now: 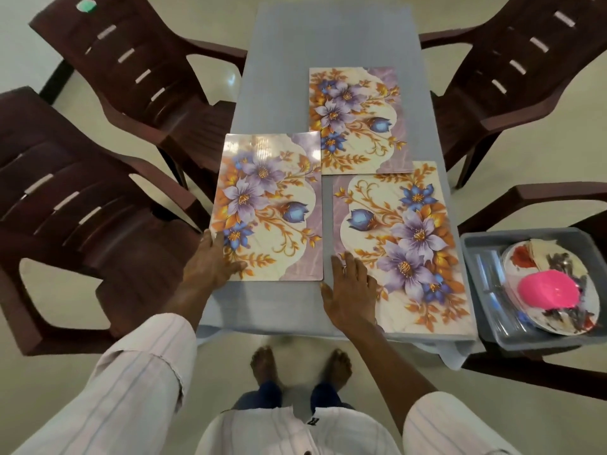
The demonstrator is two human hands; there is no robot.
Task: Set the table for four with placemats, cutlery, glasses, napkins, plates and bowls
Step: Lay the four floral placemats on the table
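Placemats: three lie on the worktop; the fourth place, I judge, is not laid yet.
Left hand: fingers straight along the near-left placemat's outer edge, thumb on top, grasping nothing; probably squaring it.
Right hand: released and flat on the near-right placemat's inner corner, likely pinning it.
Far placemat: touches both near ones.
Tub: beside the worktop on my right, holding a plate and a pink bowl, in reach for later.
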